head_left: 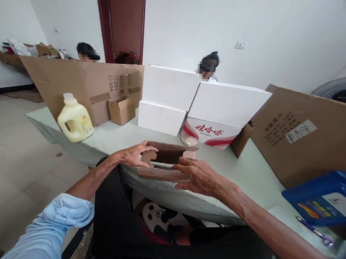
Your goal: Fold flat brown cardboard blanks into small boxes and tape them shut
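Observation:
A small brown cardboard box (164,175) stands with its top open at the near edge of the table. My left hand (133,153) grips its left end, thumb at the near side and fingers over the far side. At the right end, my right hand (198,176) is closed on the near wall, fingers reaching inside and thumb on the outside. A notched end flap (148,157) shows inside by my left hand. The bottom of the box is mostly hidden.
A yellow jug (76,119) and another small open carton (123,110) stand at the left. White boxes (166,88) are stacked at the back. A blue jug (322,199) and a purple-handled tool (315,231) lie at the right. Two people sit behind the cardboard panels (105,86).

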Demonstrator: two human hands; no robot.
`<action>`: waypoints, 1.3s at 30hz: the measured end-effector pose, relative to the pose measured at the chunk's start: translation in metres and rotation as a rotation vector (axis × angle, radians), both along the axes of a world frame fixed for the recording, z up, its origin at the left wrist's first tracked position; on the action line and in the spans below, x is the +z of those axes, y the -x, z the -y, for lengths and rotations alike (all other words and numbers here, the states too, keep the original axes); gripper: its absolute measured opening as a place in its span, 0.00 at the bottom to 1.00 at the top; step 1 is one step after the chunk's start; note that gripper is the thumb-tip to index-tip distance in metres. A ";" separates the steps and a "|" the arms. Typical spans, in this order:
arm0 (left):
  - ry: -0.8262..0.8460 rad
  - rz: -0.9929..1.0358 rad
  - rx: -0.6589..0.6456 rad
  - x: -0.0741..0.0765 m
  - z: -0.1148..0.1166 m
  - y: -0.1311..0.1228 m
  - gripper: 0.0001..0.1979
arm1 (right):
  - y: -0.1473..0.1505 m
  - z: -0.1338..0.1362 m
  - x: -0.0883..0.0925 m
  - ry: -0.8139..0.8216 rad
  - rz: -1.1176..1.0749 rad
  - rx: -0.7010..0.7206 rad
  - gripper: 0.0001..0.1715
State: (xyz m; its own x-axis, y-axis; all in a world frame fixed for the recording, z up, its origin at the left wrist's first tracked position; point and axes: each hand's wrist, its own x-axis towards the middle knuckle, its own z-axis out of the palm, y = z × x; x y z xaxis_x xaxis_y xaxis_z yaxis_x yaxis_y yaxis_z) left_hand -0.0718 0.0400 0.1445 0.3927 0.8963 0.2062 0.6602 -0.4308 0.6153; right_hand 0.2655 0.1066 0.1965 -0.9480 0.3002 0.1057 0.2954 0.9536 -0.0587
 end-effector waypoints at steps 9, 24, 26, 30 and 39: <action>0.076 0.150 -0.124 0.003 -0.015 0.039 0.41 | -0.040 -0.016 -0.018 0.096 -0.595 -0.145 0.35; 0.052 0.424 -0.034 0.016 -0.022 0.024 0.37 | -0.041 -0.008 -0.057 0.239 -0.933 -0.336 0.22; -0.008 0.487 0.053 0.006 -0.025 0.021 0.38 | -0.040 -0.006 -0.060 0.239 -0.966 -0.366 0.22; -0.197 0.582 0.316 -0.014 -0.037 0.009 0.39 | -0.034 -0.004 -0.070 0.233 -1.062 -0.403 0.21; -0.377 0.737 0.562 -0.039 -0.061 -0.019 0.35 | -0.030 -0.012 -0.107 0.799 -1.058 -0.559 0.30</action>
